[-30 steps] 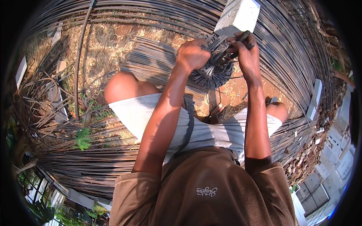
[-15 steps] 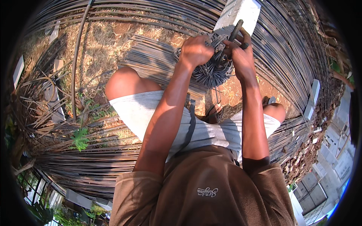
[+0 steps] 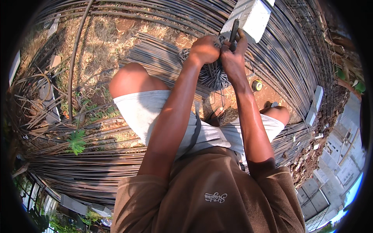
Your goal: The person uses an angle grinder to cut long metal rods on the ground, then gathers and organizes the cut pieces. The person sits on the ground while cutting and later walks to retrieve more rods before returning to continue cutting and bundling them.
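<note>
My left hand (image 3: pixel 204 49) is closed on a round bundle of bent grey steel wire or rod pieces (image 3: pixel 213 77), near its top. Beside it my right hand (image 3: pixel 234 60) grips a dark metal tool (image 3: pixel 234 30) standing up between its fingers, against the same bundle; where the tool meets the bundle is hidden. The bundle lies between my spread knees, just short of a white concrete block (image 3: pixel 252 21). A yellow and black tape measure (image 3: pixel 257 85) rests on the dirt to the right of my right wrist.
Long steel rods (image 3: pixel 287 46) curve around me on the right, far side and near left. Shorter rods (image 3: pixel 149 54) lie behind my left hand. A leafy plant (image 3: pixel 76 141), a narrow white block (image 3: pixel 314 105), rubble (image 3: pixel 307 159) and grey slabs (image 3: pixel 342 163) also surround me.
My right hand and its tool have shifted left, closer to my left hand, which has moved slightly forward and right. The tape measure has come into sight beside my right forearm.
</note>
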A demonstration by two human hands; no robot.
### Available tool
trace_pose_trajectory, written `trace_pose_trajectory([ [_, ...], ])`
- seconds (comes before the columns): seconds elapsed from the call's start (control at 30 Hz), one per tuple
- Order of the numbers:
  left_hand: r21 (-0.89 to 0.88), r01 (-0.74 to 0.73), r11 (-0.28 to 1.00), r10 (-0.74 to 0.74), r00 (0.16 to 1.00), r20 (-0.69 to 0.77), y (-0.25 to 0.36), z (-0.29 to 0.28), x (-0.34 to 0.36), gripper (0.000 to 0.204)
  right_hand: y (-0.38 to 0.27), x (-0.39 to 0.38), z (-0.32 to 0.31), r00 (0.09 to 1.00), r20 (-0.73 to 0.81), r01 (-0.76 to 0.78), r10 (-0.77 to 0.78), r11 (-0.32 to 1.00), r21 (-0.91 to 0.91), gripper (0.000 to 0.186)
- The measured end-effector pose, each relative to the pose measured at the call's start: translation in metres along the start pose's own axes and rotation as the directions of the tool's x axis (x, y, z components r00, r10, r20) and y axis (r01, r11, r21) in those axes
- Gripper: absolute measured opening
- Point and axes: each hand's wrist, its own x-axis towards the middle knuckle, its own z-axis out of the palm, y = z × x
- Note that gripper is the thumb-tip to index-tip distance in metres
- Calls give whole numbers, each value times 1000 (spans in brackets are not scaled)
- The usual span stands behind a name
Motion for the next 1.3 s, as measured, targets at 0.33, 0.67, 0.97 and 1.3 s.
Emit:
trace_pose_trajectory([
  [0.33, -165, 97, 982, -43, 951, 306, -14, -5, 15, 36, -12, -8, 7, 985, 46, -171, 165, 964, 204, 82],
  [0.67, -103, 144, 984, -94, 916, 390, -11, -25, 10, 60, 17, 16, 4, 995, -10, -100, 99, 989, -105, 58],
  [0.97, -111, 107, 988, -54, 913, 405, -18, -18, 22, 45, 23, 21, 14, 993, -101, -70, 69, 998, -8, 41],
  [1.3, -35, -63, 997, 71, 940, 334, -23, -16, 29, 30, 21, 18, 21, 957, -251, 81, -147, 963, -257, 29],
])
